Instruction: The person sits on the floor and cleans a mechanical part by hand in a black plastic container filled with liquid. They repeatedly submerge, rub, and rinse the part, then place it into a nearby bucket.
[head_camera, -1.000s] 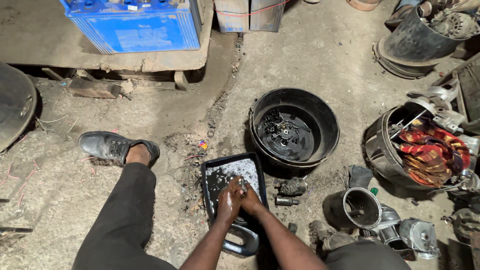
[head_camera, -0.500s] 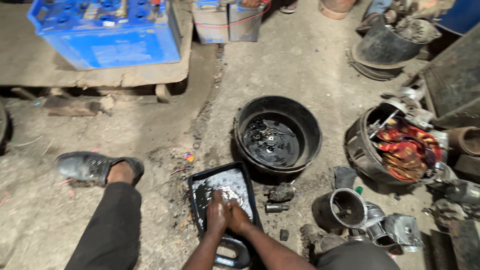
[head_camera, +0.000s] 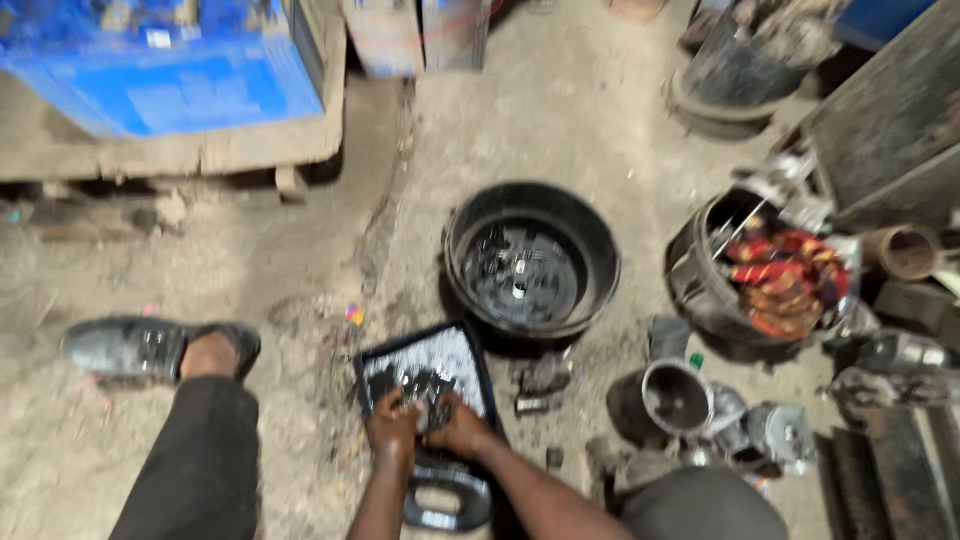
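Both of my hands meet over a black rectangular tray (head_camera: 372, 362) that lies on the dirt floor and holds dark liquid. My left hand (head_camera: 392, 422) and my right hand (head_camera: 461, 426) are closed around a small dark metal part (head_camera: 428, 385) inside the tray. The frame is blurred, so the part's shape is unclear. A black round basin (head_camera: 600, 262) with dark liquid and a part in it stands just beyond the tray.
My left leg and a black shoe (head_camera: 140, 347) stretch out at the left. A bucket (head_camera: 700, 290) with red and orange rags stands at the right, among metal cylinders (head_camera: 676, 398) and engine parts. A blue crate (head_camera: 150, 70) sits on a slab at the back left.
The view has shifted, so everything sits lower and further left in the frame. My hands stay together over the tray, working the small part.
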